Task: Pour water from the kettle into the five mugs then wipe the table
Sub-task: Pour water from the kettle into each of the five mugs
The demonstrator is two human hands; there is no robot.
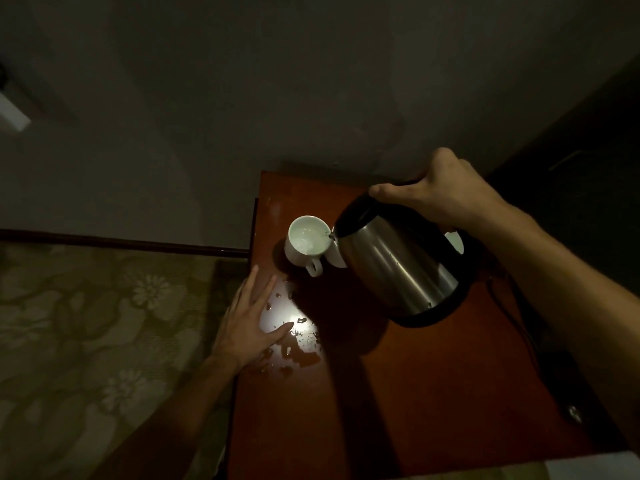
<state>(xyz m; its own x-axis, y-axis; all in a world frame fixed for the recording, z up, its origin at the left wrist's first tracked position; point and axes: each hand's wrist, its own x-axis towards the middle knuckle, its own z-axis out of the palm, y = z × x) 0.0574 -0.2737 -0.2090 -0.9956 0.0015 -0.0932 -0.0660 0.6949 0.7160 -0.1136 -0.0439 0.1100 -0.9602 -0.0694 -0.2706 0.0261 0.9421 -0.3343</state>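
My right hand (pixel 440 195) grips the black handle of a steel kettle (pixel 398 268), which is tilted left above the table. Its spout sits at the rim of a white mug (pixel 304 242), and water lies inside that mug. Behind the kettle, parts of two more white mugs show, one (pixel 336 258) by the spout and one (pixel 455 239) at the right. Other mugs are hidden. My left hand (pixel 249 323) lies flat with straight fingers on the left edge of the red-brown table (pixel 415 393). Spilled water drops (pixel 301 337) glisten beside its fingers.
A black power cord (pixel 519 317) runs along the table's right side to a dark object (pixel 568 393), possibly the kettle base. A patterned bedspread (pixel 104 323) lies left of the table. A bare wall stands behind. The room is dim.
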